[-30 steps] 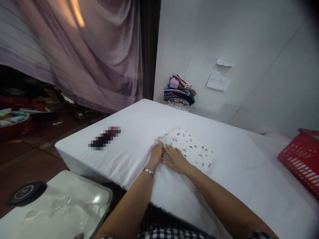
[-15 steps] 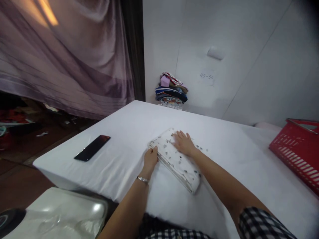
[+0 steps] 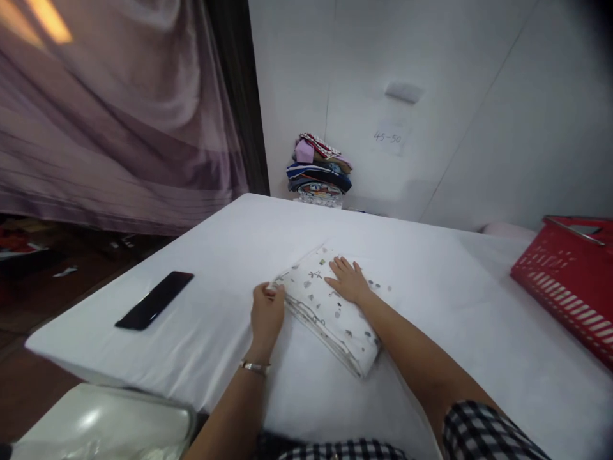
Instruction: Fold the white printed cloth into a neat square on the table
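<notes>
A folded white cloth (image 3: pixel 330 306) with small grey and dark printed figures lies on the white-covered table (image 3: pixel 230 255) in front of me. Its layered edges face left and toward me. My left hand (image 3: pixel 268 313), a silver bracelet at its wrist, pinches the cloth's left corner between thumb and fingers. That corner is drawn out to the left. My right hand (image 3: pixel 350 281) rests flat on top of the cloth with its fingers spread. Parts of the print are covered by this hand and forearm.
A black phone (image 3: pixel 156 300) lies on the left of the table. At the right edge stands a red plastic basket (image 3: pixel 569 275). Folded clothes (image 3: pixel 320 169) are stacked by the wall at the back. A shiny pale seat (image 3: pixel 105 421) is at lower left, below a draped curtain (image 3: pixel 119 115).
My left hand has moved left and slightly up, pulling the cloth's corner outward. My right hand stays flat on the cloth. The whole view has shifted a little.
</notes>
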Motion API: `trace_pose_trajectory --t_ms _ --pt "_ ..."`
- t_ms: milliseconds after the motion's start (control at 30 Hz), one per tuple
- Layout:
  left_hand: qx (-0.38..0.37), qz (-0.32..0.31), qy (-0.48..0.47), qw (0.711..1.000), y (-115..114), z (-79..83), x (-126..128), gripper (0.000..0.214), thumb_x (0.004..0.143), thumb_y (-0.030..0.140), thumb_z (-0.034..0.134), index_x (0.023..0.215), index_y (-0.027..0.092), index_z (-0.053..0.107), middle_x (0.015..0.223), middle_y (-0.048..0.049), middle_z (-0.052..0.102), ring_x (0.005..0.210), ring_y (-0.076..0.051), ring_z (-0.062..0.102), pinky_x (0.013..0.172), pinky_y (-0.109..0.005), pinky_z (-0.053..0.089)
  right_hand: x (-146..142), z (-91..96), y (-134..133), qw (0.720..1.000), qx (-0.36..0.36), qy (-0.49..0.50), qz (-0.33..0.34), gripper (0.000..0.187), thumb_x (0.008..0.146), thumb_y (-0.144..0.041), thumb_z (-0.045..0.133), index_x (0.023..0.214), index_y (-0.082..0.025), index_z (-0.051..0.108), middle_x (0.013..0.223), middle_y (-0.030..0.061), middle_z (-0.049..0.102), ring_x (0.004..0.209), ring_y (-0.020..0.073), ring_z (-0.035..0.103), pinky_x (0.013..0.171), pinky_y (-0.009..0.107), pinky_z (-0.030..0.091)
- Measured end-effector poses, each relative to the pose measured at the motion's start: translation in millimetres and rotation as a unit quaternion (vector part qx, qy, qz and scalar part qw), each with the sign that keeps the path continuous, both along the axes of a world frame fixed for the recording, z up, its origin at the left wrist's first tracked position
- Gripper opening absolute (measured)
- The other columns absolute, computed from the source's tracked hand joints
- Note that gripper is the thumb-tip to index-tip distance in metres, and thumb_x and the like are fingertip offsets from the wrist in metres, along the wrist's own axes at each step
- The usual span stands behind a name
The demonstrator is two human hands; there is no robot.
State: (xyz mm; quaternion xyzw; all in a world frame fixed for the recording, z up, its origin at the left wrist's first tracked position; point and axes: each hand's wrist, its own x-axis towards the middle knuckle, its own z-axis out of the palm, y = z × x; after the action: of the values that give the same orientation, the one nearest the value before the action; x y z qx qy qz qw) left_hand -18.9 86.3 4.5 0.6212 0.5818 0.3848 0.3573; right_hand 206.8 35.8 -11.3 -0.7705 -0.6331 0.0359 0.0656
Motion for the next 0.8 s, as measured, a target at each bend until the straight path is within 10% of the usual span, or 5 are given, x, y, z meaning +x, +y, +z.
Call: trace_pose_trajectory --t_ms 200,467,800 --pt "0.324 -0.214 0.230 0.892 -12 10.8 35 0.046 0.082 0.041 0.045 0.121 0.015 0.048 0.130 -0.0142 0.046 0.126 -0.028 0.033 0.102 -0.045 0.025 1 1.6 2 1.000 0.013 0.019 -0.001 0.065 0.087 -0.059 0.019 0.139 -0.020 0.024 0.148 0.0054 0.015 0.135 0.0216 0.006 0.106 0.046 0.004" --pt "0.292 -0.284 0.393 0.824 -7 -24.6 44 0.058 0.085 0.050 0.032 0.131 0.015 0.042 0.139 -0.0105 0.037 0.130 -0.029 0.026 0.106 -0.050 0.015 9 33.6 -26 0.997 -0.011 0.062 0.054 0.070 0.083 -0.064 0.023 0.139 -0.022 0.024 0.148 0.0060 0.012 0.136 0.0234 0.004 0.106 0.046 -0.004" --pt "0.292 -0.284 0.411 0.816 -4 -25.2 48 0.059 0.085 0.050 0.034 0.133 0.016 0.038 0.140 -0.0088 0.034 0.131 -0.028 0.024 0.106 -0.049 0.014 35 7.2 -68 0.997 0.014 0.056 0.053 0.062 0.087 -0.058 0.020 0.138 -0.025 0.027 0.147 0.0014 0.021 0.135 0.0215 0.009 0.108 0.043 0.002"
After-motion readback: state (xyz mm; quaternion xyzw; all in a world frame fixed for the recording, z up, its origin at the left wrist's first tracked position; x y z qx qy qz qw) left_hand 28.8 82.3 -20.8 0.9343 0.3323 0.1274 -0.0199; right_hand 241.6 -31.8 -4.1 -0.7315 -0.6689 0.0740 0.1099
